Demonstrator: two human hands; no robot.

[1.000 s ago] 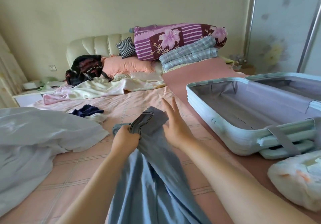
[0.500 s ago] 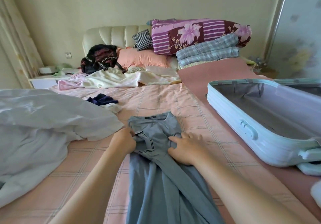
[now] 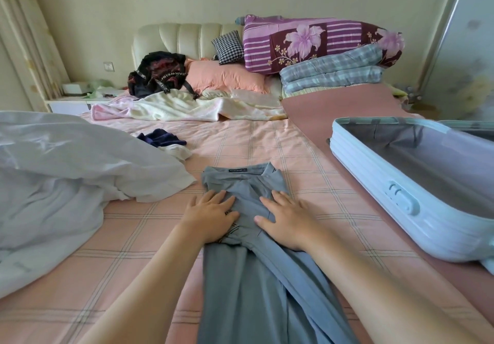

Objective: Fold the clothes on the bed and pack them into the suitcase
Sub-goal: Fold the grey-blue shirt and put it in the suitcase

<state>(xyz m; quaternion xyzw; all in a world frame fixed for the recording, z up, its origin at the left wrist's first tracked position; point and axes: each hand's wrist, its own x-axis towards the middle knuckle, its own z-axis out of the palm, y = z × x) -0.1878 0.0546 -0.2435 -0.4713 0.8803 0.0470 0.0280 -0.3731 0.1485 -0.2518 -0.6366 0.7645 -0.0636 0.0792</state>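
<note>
Trousers flat on bed, left of open suitcase | my left hand and right hand press palms-flat, gripping nothing | risk: bunched waistband could crease if I fold before smoothing

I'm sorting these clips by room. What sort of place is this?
Most likely a home bedroom: a pink checked bed with a cream padded headboard, a peach pillow and a white bedside table.
</note>
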